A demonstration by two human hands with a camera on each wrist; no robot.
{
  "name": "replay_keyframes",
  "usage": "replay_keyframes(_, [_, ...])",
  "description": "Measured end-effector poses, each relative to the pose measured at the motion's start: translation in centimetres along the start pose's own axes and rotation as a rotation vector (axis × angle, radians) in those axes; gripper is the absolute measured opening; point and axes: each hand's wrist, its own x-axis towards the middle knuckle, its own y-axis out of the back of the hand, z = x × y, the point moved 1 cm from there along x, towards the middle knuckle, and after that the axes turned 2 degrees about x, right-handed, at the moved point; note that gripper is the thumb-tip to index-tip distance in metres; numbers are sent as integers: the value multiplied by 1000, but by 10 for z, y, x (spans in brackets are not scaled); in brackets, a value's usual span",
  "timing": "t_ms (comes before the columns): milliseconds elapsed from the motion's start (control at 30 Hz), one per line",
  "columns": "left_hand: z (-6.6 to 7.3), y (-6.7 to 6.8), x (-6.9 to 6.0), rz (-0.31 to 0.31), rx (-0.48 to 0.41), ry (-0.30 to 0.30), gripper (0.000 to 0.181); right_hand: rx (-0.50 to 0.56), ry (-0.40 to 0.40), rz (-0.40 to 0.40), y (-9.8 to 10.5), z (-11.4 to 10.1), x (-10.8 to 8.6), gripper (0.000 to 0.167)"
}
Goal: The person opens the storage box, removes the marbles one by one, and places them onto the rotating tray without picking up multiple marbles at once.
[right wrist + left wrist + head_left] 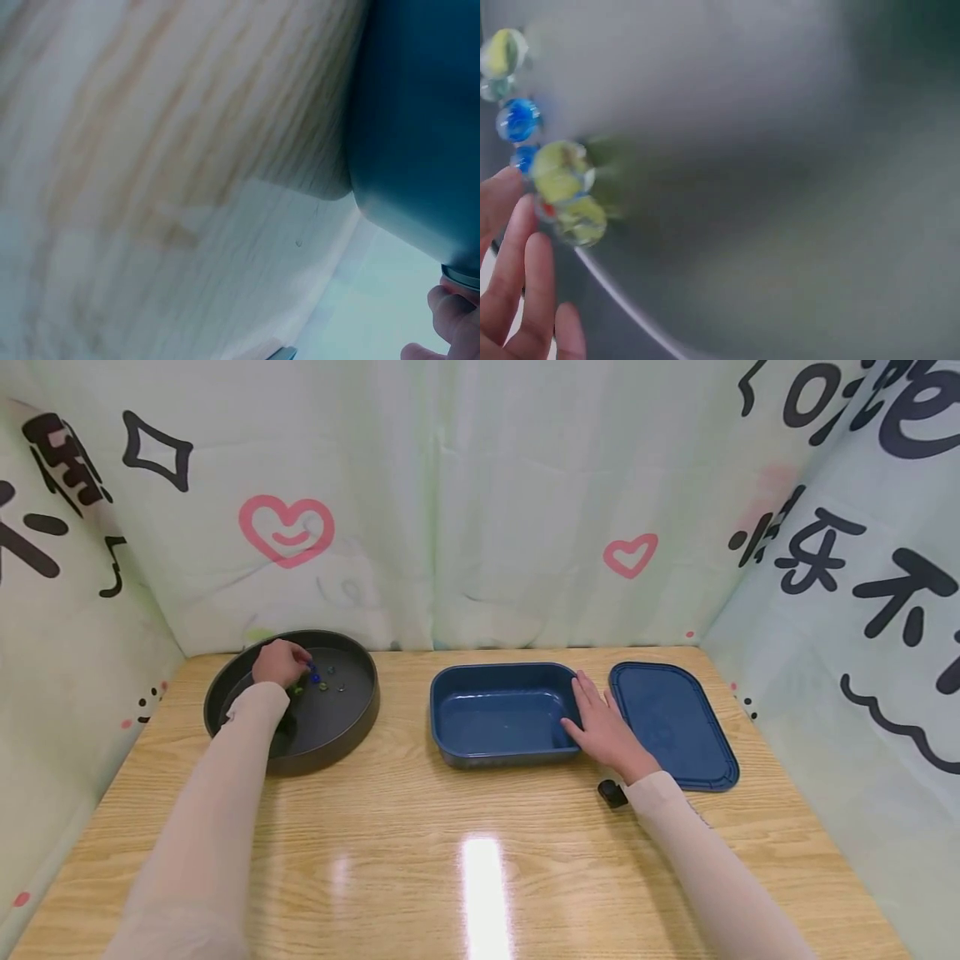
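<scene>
My left hand [279, 662] is inside a round dark grey pan [352, 727] on the left of the table. In the left wrist view its fingertips are at a cluster of glass marbles, beside a blue marble [525, 159] and yellow-green marbles [561, 174]. Whether the fingertips touch the blue one is hard to tell. Another blue marble [519, 120] lies just beyond. My right hand [603, 727], fingers spread and fairly straight, rests against the right rim of a blue rectangular box [502, 757]. No marbles show in that box.
Right of the box lies a flat blue lid [675, 727], partly under my right hand. A small black object [612, 793] shows by my right wrist. Curtains [480, 527] with drawings enclose the wooden table [375, 860] at the back and both sides.
</scene>
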Motion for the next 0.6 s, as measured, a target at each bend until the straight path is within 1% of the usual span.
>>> replay_keyframes(67, [3, 3, -1, 18, -9, -15, 25, 4, 1, 0, 0, 0, -1, 73])
replay_keyframes(167, [12, 10, -3, 54, -38, -58, 27, 9, 4, -2, 0, 0, -1, 73])
replay_keyframes(233, [23, 15, -4, 67, -65, -101, 27, 14, 9, -3, 0, 0, -2, 73])
replay_keyframes(300, [39, 20, -6, 65, -94, -141, 27, 15, 10, -3, 1, 0, -2, 73])
replay_keyframes(333, [47, 22, -6, 60, -103, -170, 27, 16, 10, 0, 1, 0, -2, 73])
replay_keyframes(433, [76, 27, -9, 20, -123, -231, 27, 15, 8, 4, 1, 1, -2, 73])
replay_keyframes(567, [116, 30, -17, -76, -122, -322, 25, 7, 8, 3, 0, 1, 0, 73])
replay_keyframes(600, [126, 30, -20, -103, -114, -353, 25, 6, 8, 2, -1, 1, 0, 73])
